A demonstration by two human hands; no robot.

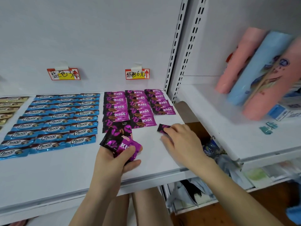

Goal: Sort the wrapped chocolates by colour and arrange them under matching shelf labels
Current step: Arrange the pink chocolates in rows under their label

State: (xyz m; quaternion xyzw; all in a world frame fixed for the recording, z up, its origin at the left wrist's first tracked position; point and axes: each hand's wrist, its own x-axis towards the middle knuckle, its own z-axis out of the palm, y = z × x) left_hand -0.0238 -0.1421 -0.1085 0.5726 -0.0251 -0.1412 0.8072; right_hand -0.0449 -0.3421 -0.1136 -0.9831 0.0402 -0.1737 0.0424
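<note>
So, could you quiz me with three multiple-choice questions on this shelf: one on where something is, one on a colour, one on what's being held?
1. Where do the purple Kiss chocolates lie?
A) under the right-hand label
B) on the floor
C) in a basket

2. What colour are the Choco bars under the left-hand label?
A) green
B) blue
C) red

3. What does the left grip hold?
A) nothing
B) a pen
C) a bunch of purple chocolates

Answers: 1 A, their rows sit below that label; 2 B, the wrappers are blue; 3 C, its fingers curl round the bunch.
</note>
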